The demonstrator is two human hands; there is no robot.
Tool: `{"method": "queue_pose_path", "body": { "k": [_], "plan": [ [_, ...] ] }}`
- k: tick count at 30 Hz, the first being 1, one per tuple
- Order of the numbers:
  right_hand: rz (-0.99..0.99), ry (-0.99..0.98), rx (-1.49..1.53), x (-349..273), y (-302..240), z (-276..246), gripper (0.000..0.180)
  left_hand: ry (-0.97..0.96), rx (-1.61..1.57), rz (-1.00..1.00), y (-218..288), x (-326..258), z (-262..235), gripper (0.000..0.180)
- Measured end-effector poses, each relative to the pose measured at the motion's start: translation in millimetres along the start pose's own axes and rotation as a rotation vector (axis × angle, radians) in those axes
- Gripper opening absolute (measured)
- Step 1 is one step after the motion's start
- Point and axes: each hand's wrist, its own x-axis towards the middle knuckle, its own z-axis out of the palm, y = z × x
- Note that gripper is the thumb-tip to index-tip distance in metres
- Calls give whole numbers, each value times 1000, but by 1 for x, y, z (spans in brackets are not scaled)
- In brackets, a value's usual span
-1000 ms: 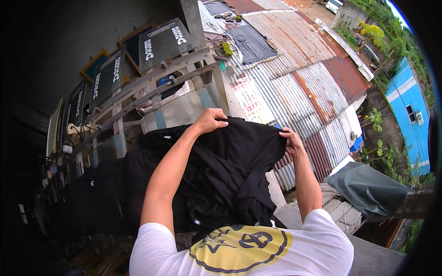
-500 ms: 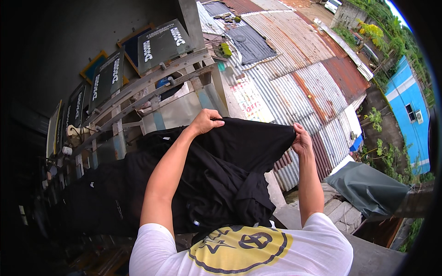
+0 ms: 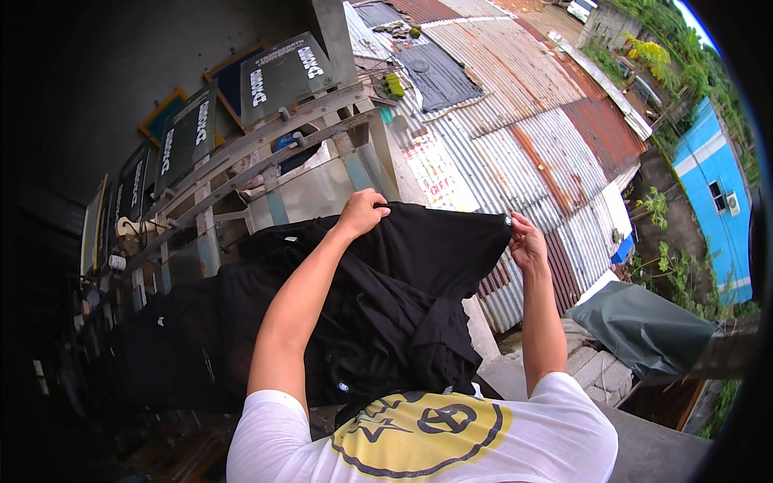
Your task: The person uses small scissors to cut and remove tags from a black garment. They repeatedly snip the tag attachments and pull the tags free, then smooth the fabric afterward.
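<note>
Between my hands the edge of a black garment [image 3: 435, 245] is stretched, its cloth hanging down toward me. My left hand [image 3: 365, 214] pinches this edge at the middle of the view. At the far corner my right hand [image 3: 527, 243] grips the cloth between thumb and fingers, and a small pale mark shows beside the fingertips. Below and to the left, more black garments [image 3: 266, 322] lie in a heap, with a few small white marks on them. My left forearm crosses over part of the heap.
A metal frame [image 3: 266, 153] with bars runs along the left, with dark printed screens [image 3: 286, 79] leaning behind it. Corrugated roofs [image 3: 507, 121] lie beyond and lower down. A dark green tarp [image 3: 644, 330] covers something at the right, near concrete blocks [image 3: 600, 374].
The held edge has shifted very slightly to the left and up. A small pale mark has come into sight at the corner by my right fingertips. Both hands keep their grip.
</note>
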Motion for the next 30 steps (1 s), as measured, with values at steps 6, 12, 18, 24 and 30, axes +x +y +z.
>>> {"method": "queue_pose_path", "body": {
  "k": [6,12,18,24,30],
  "plan": [
    [-9,-279,-21,-70,-1,59,28,4,-304,77,99,-24,6,29],
    [-142,-308,-365,-101,31,105,31,61,-354,19,164,-62,26,31],
    [-88,-439,-785,-95,21,116,26,-64,-945,-335,133,-72,34,16],
    [-10,-532,-891,-84,8,113,17,20,-1165,-415,111,-74,23,16],
    [-222,-271,-930,-52,-21,80,25,-25,-1364,-351,99,-74,8,23]
  ]
}}
